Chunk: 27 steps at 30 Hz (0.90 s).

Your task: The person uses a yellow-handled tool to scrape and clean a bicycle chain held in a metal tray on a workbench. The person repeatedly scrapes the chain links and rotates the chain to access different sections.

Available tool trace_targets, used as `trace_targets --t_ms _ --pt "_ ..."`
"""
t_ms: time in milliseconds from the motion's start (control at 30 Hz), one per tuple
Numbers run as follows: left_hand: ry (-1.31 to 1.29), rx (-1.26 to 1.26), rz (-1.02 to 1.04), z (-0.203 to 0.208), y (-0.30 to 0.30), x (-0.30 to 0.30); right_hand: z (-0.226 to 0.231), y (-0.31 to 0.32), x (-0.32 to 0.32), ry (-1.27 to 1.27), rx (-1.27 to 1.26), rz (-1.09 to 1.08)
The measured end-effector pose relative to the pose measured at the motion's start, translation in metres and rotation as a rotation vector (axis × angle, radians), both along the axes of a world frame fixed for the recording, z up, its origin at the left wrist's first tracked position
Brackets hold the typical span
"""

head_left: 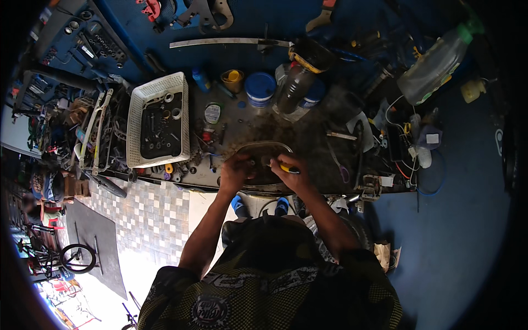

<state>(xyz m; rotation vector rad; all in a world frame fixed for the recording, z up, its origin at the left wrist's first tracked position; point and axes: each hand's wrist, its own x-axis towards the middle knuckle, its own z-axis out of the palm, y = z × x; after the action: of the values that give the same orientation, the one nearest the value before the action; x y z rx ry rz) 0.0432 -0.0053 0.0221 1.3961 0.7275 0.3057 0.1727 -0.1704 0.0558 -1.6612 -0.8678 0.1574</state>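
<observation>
Both bare forearms, the left forearm and the right forearm, stretch forward from the body and slant inward, elbows wider apart than the wrists. The left hand has its back partly up and its fingers bent inward; its fingertips are too dark to read. The right hand, near the left but apart from it, is closed in a grip, fingers curled and turned toward the left hand.

A dark blue wall spanned the frame's top; a long, stained workbench crossed its centre. Beige-and-grey checkered floor tiles lay lower left, beside glaring white light.
</observation>
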Motion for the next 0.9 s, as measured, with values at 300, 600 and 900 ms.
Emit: trace_targets --t_ms 300,600,900 --pt "0.008 -0.011 -0.036 0.003 0.0 -0.003 0.012 -0.004 -0.006 -0.21 0.062 0.174" --pt "-0.098 -0.121 -0.101 0.01 -0.001 -0.004 0.005 -0.006 0.002 -0.136 -0.02 0.126" --pt "-0.176 -0.213 -0.015 0.01 -0.001 -0.004 -0.012 -0.012 0.007 -0.341 -0.203 0.052"
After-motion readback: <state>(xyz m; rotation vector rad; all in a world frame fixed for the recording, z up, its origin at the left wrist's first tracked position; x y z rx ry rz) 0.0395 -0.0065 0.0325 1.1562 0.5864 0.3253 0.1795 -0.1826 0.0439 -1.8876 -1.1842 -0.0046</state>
